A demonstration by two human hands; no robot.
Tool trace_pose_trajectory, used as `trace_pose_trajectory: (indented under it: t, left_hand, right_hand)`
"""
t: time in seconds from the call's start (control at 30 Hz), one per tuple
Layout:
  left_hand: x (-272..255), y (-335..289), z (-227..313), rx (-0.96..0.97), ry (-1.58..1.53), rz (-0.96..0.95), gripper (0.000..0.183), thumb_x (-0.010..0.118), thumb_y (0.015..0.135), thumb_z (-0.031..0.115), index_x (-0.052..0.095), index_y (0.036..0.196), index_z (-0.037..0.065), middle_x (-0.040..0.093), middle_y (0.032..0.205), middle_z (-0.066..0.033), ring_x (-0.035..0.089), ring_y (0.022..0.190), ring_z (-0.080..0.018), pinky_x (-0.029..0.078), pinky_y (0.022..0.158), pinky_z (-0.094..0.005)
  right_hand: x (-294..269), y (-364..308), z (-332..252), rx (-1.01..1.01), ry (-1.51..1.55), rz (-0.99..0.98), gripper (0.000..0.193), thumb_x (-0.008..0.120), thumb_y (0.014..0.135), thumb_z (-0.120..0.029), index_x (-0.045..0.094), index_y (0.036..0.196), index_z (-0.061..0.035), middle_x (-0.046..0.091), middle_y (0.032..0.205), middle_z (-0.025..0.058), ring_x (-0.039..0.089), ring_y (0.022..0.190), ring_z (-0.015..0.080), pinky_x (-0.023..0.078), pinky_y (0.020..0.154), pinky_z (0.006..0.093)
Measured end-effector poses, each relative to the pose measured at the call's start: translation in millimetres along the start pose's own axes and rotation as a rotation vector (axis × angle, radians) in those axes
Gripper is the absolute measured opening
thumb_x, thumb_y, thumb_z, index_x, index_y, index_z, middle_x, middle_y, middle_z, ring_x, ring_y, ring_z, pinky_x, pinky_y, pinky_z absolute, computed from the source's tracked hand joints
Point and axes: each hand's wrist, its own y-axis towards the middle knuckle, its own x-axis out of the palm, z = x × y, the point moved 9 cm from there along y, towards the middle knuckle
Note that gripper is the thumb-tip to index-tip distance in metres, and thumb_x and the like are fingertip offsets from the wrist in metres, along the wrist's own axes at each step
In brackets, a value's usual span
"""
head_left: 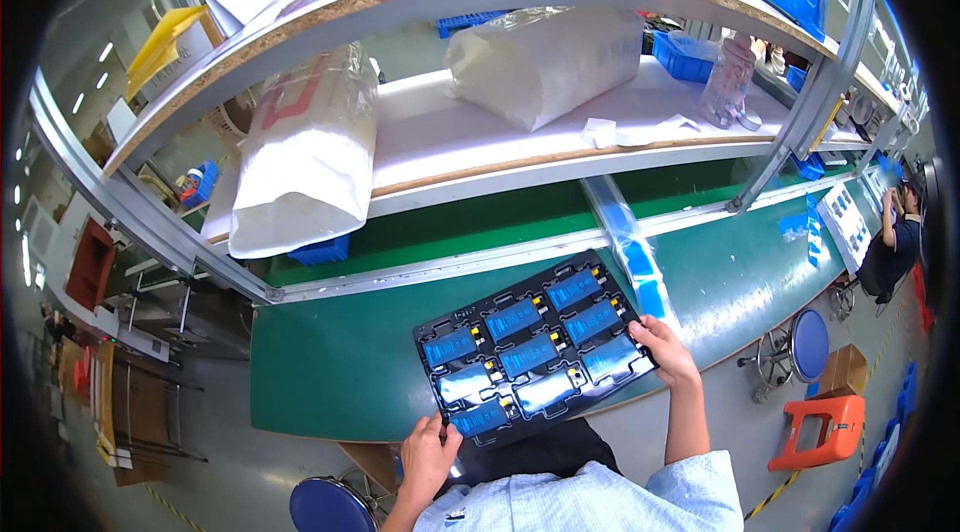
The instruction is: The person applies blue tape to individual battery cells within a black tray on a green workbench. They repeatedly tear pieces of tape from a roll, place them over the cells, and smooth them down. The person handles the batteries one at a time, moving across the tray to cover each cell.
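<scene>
A black moulded tray point(460, 320) tilts in front of me, over the front edge of the green bench. Several flat blue rectangular packs point(530, 356), looking like batteries with small yellow connector ends, sit in its pockets. Some shine white under the lights. At the tray's near left corner, my left hand point(427, 454) is closed on the edge. My right hand point(667, 352) grips the right edge, thumb on top and the other fingers partly hidden beneath.
The green bench point(340, 362) has a strip of blue film point(637, 257) across it. Above, a shelf point(420, 117) holds large wrapped bags point(305, 162), a clear bottle point(730, 82) and a blue bin point(685, 56). Stools point(820, 432) stand at right; a person point(890, 242) works farther off.
</scene>
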Motion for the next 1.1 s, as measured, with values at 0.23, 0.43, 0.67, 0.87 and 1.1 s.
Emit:
trace_pose_trajectory:
  t: [0.23,0.43,0.67,0.87,1.1]
  left_hand:
    - [-3,4,-6,0.042,-0.072,-0.032,0.024,0.065,0.081,0.019,0.065,0.096,0.000,0.063,0.078,-0.0146,0.061,0.064,-0.0332,0.049,0.061,-0.0435]
    - [10,17,-28,-0.188,-0.996,-0.162,0.028,0.073,0.083,0.002,0.062,0.108,-0.003,0.067,0.091,-0.0053,0.058,0.072,-0.0049,0.047,0.064,-0.0197]
    - [51,75,88,-0.161,-0.943,-0.820,0.030,0.068,0.089,0.011,0.058,0.116,0.000,0.065,0.103,-0.0058,0.059,0.084,-0.0084,0.047,0.073,-0.0209]
    - [182,100,227,-0.074,-0.770,-1.334,0.019,0.060,0.094,0.025,0.059,0.091,0.006,0.047,0.059,0.0016,0.040,0.048,-0.0040,0.026,0.042,-0.0233]
    - [312,118,291,-0.278,-0.838,-1.340,0.022,0.061,0.093,0.023,0.053,0.077,0.010,0.041,0.059,0.0032,0.036,0.046,-0.0061,0.023,0.039,-0.0236]
  right_hand:
    - [4,-3,-5,-0.119,0.239,-0.128,0.029,0.062,0.094,-0.012,0.053,0.120,-0.0019,0.067,0.102,0.0047,0.064,0.088,0.0101,0.053,0.079,0.0269]
    - [-12,1,-11,-0.171,0.363,-0.112,0.031,0.059,0.095,-0.014,0.052,0.123,-0.0008,0.067,0.102,0.0051,0.065,0.084,0.0093,0.054,0.076,0.0256]
    - [-123,-28,-43,-0.361,0.328,0.165,0.024,0.053,0.100,-0.019,0.058,0.116,-0.0029,0.067,0.096,0.0007,0.064,0.081,0.0074,0.055,0.074,0.0243]
    - [-300,-57,-59,-0.434,0.099,0.418,0.028,0.049,0.101,-0.025,0.063,0.109,-0.0024,0.068,0.094,0.0024,0.065,0.079,0.0093,0.054,0.070,0.0255]
    - [-433,-26,-70,-0.302,-0.340,0.686,0.035,0.050,0.100,-0.035,0.064,0.104,-0.0036,0.062,0.087,-0.0030,0.054,0.077,0.0065,0.045,0.072,0.0246]
